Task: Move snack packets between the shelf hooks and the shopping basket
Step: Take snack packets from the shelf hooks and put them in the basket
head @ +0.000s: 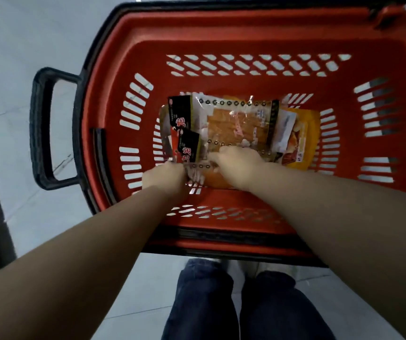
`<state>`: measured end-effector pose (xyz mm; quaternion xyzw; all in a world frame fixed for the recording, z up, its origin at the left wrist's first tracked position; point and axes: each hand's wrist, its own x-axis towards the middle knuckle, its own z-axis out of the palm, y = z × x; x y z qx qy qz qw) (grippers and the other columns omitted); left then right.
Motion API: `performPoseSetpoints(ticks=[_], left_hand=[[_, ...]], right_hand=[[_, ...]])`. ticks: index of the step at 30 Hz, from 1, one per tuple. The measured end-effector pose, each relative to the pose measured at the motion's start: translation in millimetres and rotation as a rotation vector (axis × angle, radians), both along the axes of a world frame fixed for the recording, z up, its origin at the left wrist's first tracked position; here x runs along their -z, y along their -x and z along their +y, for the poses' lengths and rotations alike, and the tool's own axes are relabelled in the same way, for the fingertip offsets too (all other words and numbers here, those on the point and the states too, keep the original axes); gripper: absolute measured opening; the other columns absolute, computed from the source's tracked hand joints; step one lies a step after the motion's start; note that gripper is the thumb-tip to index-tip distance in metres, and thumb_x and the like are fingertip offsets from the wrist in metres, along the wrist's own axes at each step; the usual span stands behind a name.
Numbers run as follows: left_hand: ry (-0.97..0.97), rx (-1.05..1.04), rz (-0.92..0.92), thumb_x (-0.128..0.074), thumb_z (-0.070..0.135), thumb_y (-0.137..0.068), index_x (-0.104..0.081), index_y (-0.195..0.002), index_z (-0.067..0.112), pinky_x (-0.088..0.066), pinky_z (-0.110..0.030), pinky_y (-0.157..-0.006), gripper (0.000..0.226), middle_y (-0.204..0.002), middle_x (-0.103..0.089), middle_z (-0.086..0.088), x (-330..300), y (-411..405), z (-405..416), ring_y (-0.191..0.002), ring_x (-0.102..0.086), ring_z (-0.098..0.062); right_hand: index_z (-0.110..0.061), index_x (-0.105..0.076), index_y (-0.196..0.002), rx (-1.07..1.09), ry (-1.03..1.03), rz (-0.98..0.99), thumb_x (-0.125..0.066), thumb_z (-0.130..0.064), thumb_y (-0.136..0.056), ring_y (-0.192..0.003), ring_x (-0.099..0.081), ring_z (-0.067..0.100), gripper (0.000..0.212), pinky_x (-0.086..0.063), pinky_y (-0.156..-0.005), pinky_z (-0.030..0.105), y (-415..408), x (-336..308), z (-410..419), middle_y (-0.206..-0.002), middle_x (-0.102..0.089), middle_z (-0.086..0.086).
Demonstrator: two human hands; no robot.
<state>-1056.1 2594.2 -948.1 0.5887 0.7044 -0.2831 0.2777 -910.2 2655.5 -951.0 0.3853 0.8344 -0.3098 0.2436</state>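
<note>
Both hands, left (164,176) and right (240,165), pinch one packet (198,175) in basket (221,28); risk: neighbours (overlapping) drag along, or film slips.

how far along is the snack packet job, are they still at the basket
Yes. Done: several snack packets already lie on the floor of the red basket. In hand: the left hand and right hand both grip the nearest clear packet at its edge. Left: the shelf hooks are out of view, so the remainder cannot be judged.
</note>
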Motion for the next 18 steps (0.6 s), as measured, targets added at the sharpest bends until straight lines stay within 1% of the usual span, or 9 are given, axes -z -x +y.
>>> performPoseSetpoints(ticks=[1, 4, 6, 8, 10, 11, 13, 15, 18], left_hand=[[-0.004, -0.049, -0.022, -0.047, 0.028, -0.094, -0.059, -0.113, 0.020, -0.045, -0.032, -0.067, 0.024, -0.107, -0.064, -0.005, 1.3, 0.8, 0.6, -0.095, -0.063, -0.028], [0.019, -0.280, -0.085, -0.056, 0.039, -0.089, -0.063, -0.110, 0.019, -0.054, -0.034, -0.070, 0.029, -0.100, -0.066, -0.005, 5.0, 10.7, -1.1, -0.087, -0.065, -0.027], [0.020, -0.533, -0.212, -0.067, 0.044, -0.082, -0.065, -0.105, 0.019, -0.058, -0.037, -0.075, 0.034, -0.097, -0.067, -0.004, 8.1, 15.1, -2.6, -0.083, -0.066, -0.023], [-0.020, -0.877, -0.537, -0.074, 0.041, -0.078, -0.064, -0.113, 0.016, -0.055, -0.037, -0.086, 0.044, -0.104, -0.069, -0.004, 6.6, 12.4, 1.7, -0.090, -0.066, -0.019], [-0.036, -1.145, -0.868, -0.072, 0.029, -0.083, -0.051, -0.132, 0.009, -0.051, -0.035, -0.093, 0.057, -0.123, -0.064, -0.007, -2.1, 3.6, 13.6, -0.107, -0.063, -0.020], [-0.017, -1.200, -0.964, -0.068, 0.022, -0.088, -0.044, -0.139, 0.007, -0.049, -0.034, -0.093, 0.059, -0.129, -0.061, -0.009, -5.7, -2.2, 20.8, -0.111, -0.061, -0.021], [-0.002, -1.205, -1.031, -0.064, 0.017, -0.091, -0.042, -0.140, 0.009, -0.048, -0.035, -0.095, 0.055, -0.130, -0.059, -0.009, -11.4, -14.8, 35.1, -0.112, -0.061, -0.022], [-0.010, -1.212, -1.093, -0.065, 0.019, -0.090, -0.046, -0.137, 0.014, -0.046, -0.041, -0.103, 0.051, -0.127, -0.061, -0.009, -12.8, -24.3, 46.4, -0.114, -0.060, -0.024], [-0.035, -1.164, -1.130, -0.071, 0.024, -0.084, -0.056, -0.126, 0.018, -0.048, -0.046, -0.099, 0.045, -0.120, -0.064, -0.012, -14.4, -31.8, 60.5, -0.111, -0.063, -0.028]], right_hand=[[-0.013, -0.052, -0.121, 0.064, 0.020, 0.029, -0.041, -0.010, -0.098, -0.104, -0.055, 0.031, 0.025, -0.043, -0.072, 0.038, 0.1, 2.8, -0.6, -0.097, -0.048, 0.007], [-0.015, -0.054, -0.103, 0.342, 0.156, 0.159, -0.041, -0.006, -0.099, -0.089, -0.053, 0.024, 0.017, -0.047, -0.075, 0.037, -9.5, 4.6, -2.7, -0.077, -0.045, -0.003], [-0.017, -0.052, -0.096, 0.574, 0.247, 0.256, -0.044, -0.015, -0.100, -0.076, -0.051, 0.025, 0.009, -0.041, -0.061, 0.032, -20.6, -3.6, -3.9, -0.070, -0.052, 0.002], [-0.014, -0.055, -0.095, 0.779, 0.308, 0.352, -0.047, -0.021, -0.099, -0.079, -0.059, 0.038, 0.011, -0.044, -0.062, 0.035, -32.5, -12.9, -1.4, -0.084, -0.063, 0.014], [-0.015, -0.057, -0.096, 0.926, 0.350, 0.425, -0.048, -0.021, -0.098, -0.095, -0.060, 0.037, 0.011, -0.048, -0.074, 0.037, -43.4, -22.9, 3.6, -0.095, -0.066, 0.006], [-0.014, -0.057, -0.100, 1.008, 0.378, 0.455, -0.049, -0.020, -0.098, -0.099, -0.061, 0.033, 0.011, -0.051, -0.080, 0.038, -48.2, -27.5, 5.8, -0.099, -0.066, 0.002], [-0.009, -0.057, -0.116, 1.201, 0.467, 0.507, -0.048, -0.020, -0.098, -0.102, -0.061, 0.022, 0.022, -0.055, -0.080, 0.031, -56.6, -33.0, 8.9, -0.112, -0.066, 0.004], [-0.009, -0.055, -0.123, 1.343, 0.518, 0.570, -0.048, -0.020, -0.099, -0.098, -0.065, 0.018, 0.028, -0.056, -0.080, 0.030, -64.0, -34.2, 10.1, -0.105, -0.069, 0.001], [-0.012, -0.056, -0.123, 1.470, 0.507, 0.612, -0.049, -0.020, -0.098, -0.088, -0.067, 0.014, 0.027, -0.056, -0.081, 0.032, -75.7, -32.9, 11.6, -0.091, -0.071, -0.004]])
